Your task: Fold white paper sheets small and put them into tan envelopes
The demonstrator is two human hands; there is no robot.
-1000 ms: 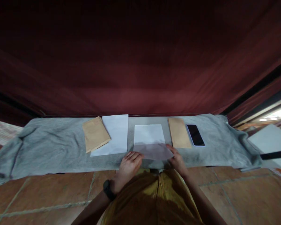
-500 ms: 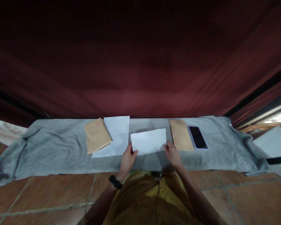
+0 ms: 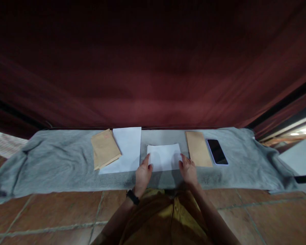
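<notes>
A small stack of white paper, apparently folded sheets, lies in front of me on the grey cloth. My left hand is at its left edge, index finger stretched along the side and thumb apart near the lower corner. At the right edge, my right hand touches the paper with its fingertips, thumb apart from the fingers. Neither hand is pinching the paper. Left of it lies a larger white sheet, partly covered by brown envelopes. More brown envelopes lie just right of my right hand.
A phone with a pale purple edge lies right of the right-hand envelopes. Dark red fabric rises behind the cloth-covered surface. Tiled floor shows below its front edge. A pale panel stands at far right.
The white paper stack has gone from slightly tilted to nearly straight and lies a little nearer me. My hands have loosened from its lower corners and slid to its side edges.
</notes>
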